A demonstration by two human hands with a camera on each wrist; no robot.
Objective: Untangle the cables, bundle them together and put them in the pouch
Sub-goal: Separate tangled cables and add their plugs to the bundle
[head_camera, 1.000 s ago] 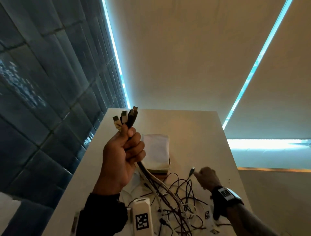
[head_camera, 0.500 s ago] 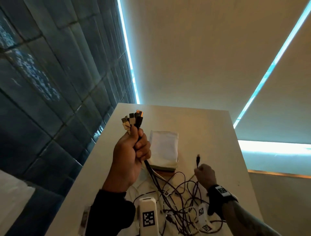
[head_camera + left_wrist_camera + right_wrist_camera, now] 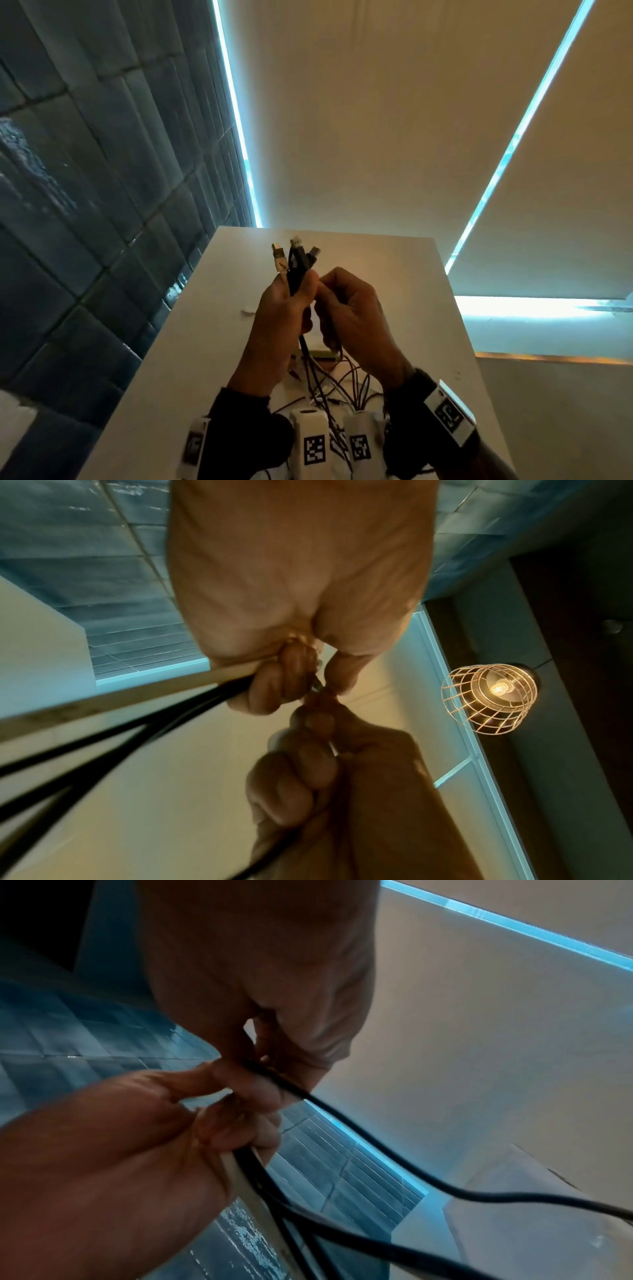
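Note:
My left hand (image 3: 301, 298) is raised over the white table (image 3: 212, 342) and grips a bundle of cables. Their plug ends (image 3: 295, 255), black and white, stick up above the fist. My right hand (image 3: 329, 294) is pressed against the left and pinches a black cable (image 3: 342, 1118) at the bundle. The loose tangle of cables (image 3: 329, 383) hangs down and lies on the table beneath both hands. In the left wrist view the black cables (image 3: 103, 737) run away to the lower left. Only a thin edge of the pouch (image 3: 322, 354) shows behind the hands.
A dark tiled wall (image 3: 85, 205) runs along the table's left side. A small white scrap (image 3: 246, 312) lies on the table left of my hands. A caged pendant lamp (image 3: 489, 696) hangs overhead. Marker-tagged wrist mounts (image 3: 313, 445) fill the bottom of the head view.
My right hand has lifted off the table with a cable end and come up against my left hand. The left hand with its bundle shifted toward the middle.

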